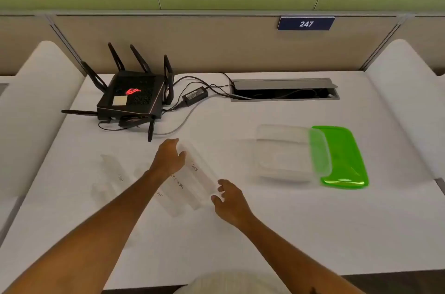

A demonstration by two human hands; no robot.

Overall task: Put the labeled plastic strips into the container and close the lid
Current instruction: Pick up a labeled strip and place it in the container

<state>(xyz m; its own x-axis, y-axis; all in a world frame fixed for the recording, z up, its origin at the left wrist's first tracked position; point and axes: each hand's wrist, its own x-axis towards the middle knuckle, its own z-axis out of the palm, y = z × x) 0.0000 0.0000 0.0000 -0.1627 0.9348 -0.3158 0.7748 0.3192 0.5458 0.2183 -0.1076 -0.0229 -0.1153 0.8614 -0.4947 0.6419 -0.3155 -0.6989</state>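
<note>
Several clear plastic strips with handwritten labels lie on the white desk. Three lie side by side between my hands [195, 180]. Two more strips [113, 173] lie further left. My left hand [169, 157] touches the far end of the middle group with its fingers curled over it. At the near end of the same group my right hand [228, 199] has its fingers spread at the strips' edge. The clear container [281, 151] stands open to the right. Its green lid [342, 156] lies beside it, partly under its right rim.
A black router [131, 96] with several antennas sits at the back left, with a power adapter [195, 95] and cables running to an open cable hatch [284, 90]. Padded white dividers flank the desk. A partition with a sign "247" stands behind.
</note>
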